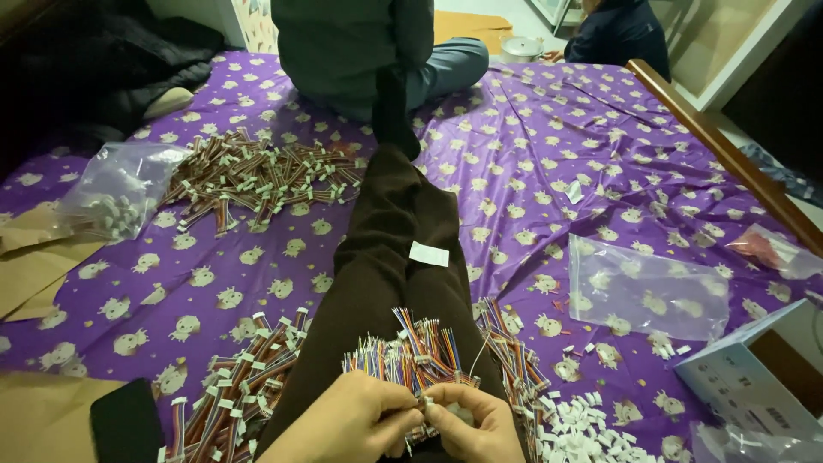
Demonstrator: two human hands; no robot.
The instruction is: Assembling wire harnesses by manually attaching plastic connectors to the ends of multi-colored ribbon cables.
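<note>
The person sits on a bed covered by a purple sheet [531, 129] printed with small pale animal figures, one dark-trousered leg [386, 249] stretched out along the middle of it. Both hands meet low over the lap, near the sheet's near edge. The left hand [347, 424] has its fingers curled in and pinched on a small white connector [426, 400], and the right hand [470, 426] pinches the same piece from the other side, fingertips touching those of the left.

Just beyond the knuckles, a bundle of multicoloured wire leads [420, 351] lies across the thigh, its loose ends fanning up. A white label [429, 254] sticks to the trouser leg further up.

To the left of the leg, at the near edge, rests a heap of finished wire harnesses [236, 377] with white plugs. To the right, loose white connector housings [583, 429] are scattered on the sheet, beside an empty clear plastic bag [647, 291] and a pale cardboard box [754, 377] at the near right corner.

Towards the far left lies a second pile of harnesses [257, 176], next to a clear bag of white parts [116, 193]. Another person in a dark green top [351, 43] sits at the far edge.
</note>
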